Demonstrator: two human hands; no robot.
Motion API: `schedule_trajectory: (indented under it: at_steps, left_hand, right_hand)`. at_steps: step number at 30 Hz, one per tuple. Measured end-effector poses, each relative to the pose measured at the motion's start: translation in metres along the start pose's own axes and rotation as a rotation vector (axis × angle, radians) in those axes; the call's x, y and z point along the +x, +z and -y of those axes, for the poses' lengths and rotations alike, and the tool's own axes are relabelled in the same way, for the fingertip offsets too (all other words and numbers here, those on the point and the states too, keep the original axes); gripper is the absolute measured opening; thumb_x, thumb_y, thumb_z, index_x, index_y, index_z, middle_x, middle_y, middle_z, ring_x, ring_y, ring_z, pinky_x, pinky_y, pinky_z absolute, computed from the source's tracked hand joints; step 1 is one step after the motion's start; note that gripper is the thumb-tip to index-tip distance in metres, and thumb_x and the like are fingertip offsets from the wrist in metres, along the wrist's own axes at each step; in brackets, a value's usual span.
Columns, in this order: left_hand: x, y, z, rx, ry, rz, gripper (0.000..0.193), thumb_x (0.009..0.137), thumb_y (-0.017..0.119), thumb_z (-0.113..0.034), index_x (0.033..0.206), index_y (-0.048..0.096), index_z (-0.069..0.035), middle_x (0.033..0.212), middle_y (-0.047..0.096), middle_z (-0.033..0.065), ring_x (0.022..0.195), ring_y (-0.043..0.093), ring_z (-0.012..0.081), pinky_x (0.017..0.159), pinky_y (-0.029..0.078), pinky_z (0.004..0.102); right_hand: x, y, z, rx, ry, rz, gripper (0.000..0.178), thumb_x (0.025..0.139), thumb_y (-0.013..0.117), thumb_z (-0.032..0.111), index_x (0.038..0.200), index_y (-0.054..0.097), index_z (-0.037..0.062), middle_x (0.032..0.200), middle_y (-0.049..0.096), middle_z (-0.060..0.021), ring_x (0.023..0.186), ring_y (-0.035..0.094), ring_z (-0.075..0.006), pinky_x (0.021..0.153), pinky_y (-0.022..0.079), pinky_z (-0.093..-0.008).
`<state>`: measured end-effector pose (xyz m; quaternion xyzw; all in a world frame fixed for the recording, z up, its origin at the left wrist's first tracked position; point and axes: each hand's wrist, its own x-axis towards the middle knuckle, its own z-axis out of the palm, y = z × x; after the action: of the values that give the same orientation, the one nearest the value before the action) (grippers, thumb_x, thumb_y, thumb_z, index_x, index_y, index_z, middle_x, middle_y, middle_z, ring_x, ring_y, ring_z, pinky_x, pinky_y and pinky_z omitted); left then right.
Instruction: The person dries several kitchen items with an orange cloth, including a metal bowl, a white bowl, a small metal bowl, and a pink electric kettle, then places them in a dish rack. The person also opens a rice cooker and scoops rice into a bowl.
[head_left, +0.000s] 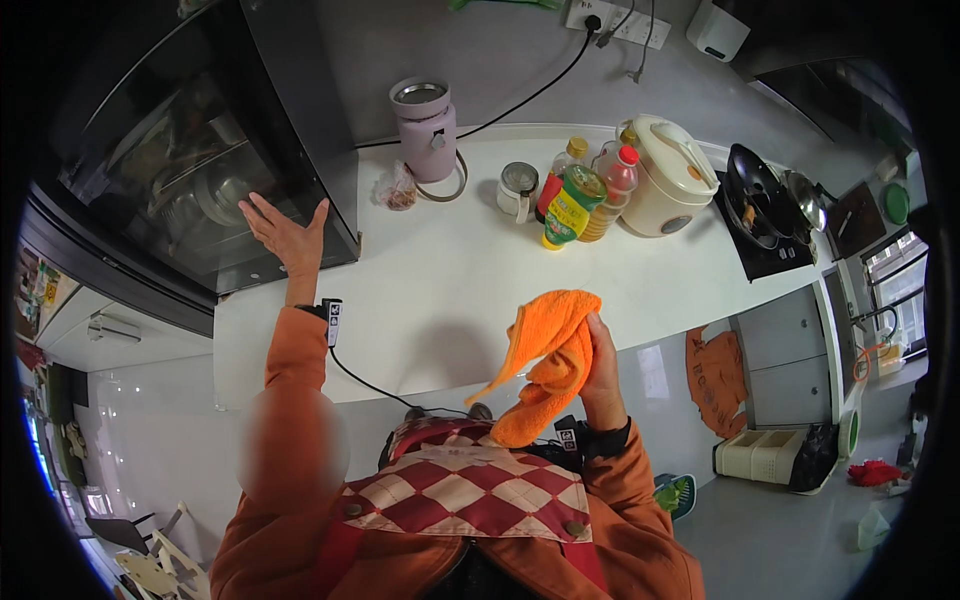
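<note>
My left hand (pixel 287 232) is raised with its fingers spread, in front of the dark glass door of a cabinet (pixel 190 180) at the left; whether it touches the glass I cannot tell. Dishes show dimly behind that glass. In my right hand (pixel 602 380) an orange cloth (pixel 552 360) hangs bunched, over the front edge of the white counter (pixel 440 290). The fingers of this hand are partly hidden behind the cloth.
Along the back stand a pink blender-like appliance (pixel 428 135), a small bag (pixel 396 187), a glass jar (pixel 518 190), several bottles (pixel 612 195) and a cream rice cooker (pixel 668 180). Farther right, a black wok (pixel 752 185) rests on the stove (pixel 760 255). A cream bin (pixel 762 455) sits on the floor.
</note>
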<state>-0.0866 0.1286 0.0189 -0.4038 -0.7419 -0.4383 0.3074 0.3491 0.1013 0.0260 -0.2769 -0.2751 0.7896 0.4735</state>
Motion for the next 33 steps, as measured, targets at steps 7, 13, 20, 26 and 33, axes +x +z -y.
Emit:
schedule_trajectory:
  at_steps: [7,13,20,26,33]
  left_hand:
    - [-0.052,-0.083,-0.069,-0.704,0.108,1.0,0.06,0.073,0.078,-0.019,0.126,0.049,-0.009,0.131,0.048,0.0061,0.11,0.053,0.0183,0.088,0.044,0.0338]
    - [-0.079,-0.119,-0.115,-1.096,-0.497,1.216,0.019,0.084,0.066,-0.006,0.101,0.061,0.001,0.103,0.063,0.0082,0.088,0.062,0.014,0.078,0.05,0.0246]
    - [-0.045,-0.134,-0.11,-1.269,-0.374,0.808,0.017,0.094,0.052,-0.01,0.104,0.059,0.002,0.092,0.062,0.0043,0.082,0.058,0.0101,0.075,0.048,0.0232]
    - [-0.013,-0.152,-0.113,-1.206,-0.271,0.886,0.021,0.098,0.044,-0.012,0.107,0.056,0.001,0.092,0.059,0.0043,0.081,0.056,0.0102,0.075,0.047,0.0237]
    - [-0.007,-0.162,-0.125,-1.018,-0.003,0.864,0.016,0.088,0.057,-0.002,0.102,0.064,-0.002,0.085,0.059,0.0075,0.075,0.058,0.0144,0.065,0.048,0.0238]
  right_hand:
    - [0.028,0.023,0.002,0.08,-0.018,-0.039,0.038,0.095,0.045,0.034,0.117,0.05,0.0042,0.109,0.059,-0.0084,0.095,0.058,-0.019,0.08,0.048,-0.0321]
    - [0.045,0.052,-0.017,0.096,-0.023,0.028,0.039,0.095,0.044,0.037,0.114,0.052,0.0041,0.104,0.06,-0.0084,0.088,0.06,-0.0206,0.076,0.05,-0.0331]
    - [0.044,0.06,-0.046,-0.045,0.153,0.112,0.041,0.093,0.049,0.038,0.117,0.052,0.0044,0.101,0.062,-0.0096,0.082,0.061,-0.0216,0.067,0.053,-0.0335]
    - [0.042,0.09,-0.033,-0.795,-0.019,0.606,0.05,0.088,0.062,0.024,0.129,0.044,0.0011,0.118,0.056,-0.0067,0.112,0.052,-0.0195,0.1,0.038,-0.0353]
    - [0.037,0.159,-0.035,-0.563,-0.194,0.526,0.026,0.09,0.059,0.008,0.115,0.056,-0.0006,0.108,0.059,-0.0037,0.096,0.055,-0.0095,0.084,0.045,-0.0237]
